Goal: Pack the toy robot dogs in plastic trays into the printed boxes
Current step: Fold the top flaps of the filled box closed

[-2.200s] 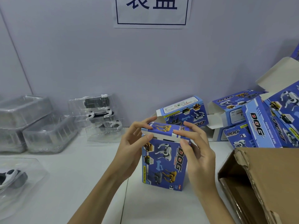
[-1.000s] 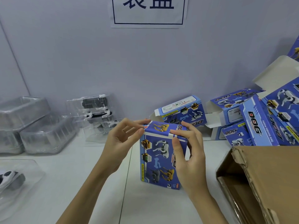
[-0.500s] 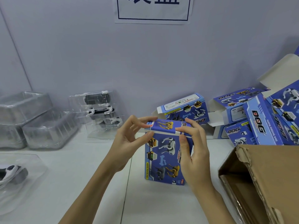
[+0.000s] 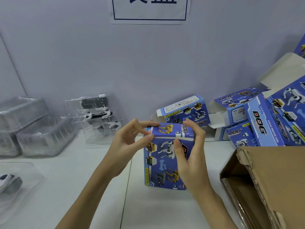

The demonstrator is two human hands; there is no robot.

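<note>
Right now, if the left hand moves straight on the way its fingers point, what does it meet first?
The left hand points right, and its fingertips already pinch the top flap of the upright box. Going on, it would push that flap toward the right hand, though depth is uncertain.

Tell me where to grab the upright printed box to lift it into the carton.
Grip the printed box across its two narrow side walls, coming from above. It stands upright with its lid nearly shut, so the tall flat sides offer firm opposing faces; avoid squeezing the top flap.

Both forearms are reaching forward, converging. Left hand (image 4: 130,141) is pinching with thumb and forefinger, other fingers curled loose. Right hand (image 4: 189,151) is gripping, thumb forward, fingers wrapping over.
</note>
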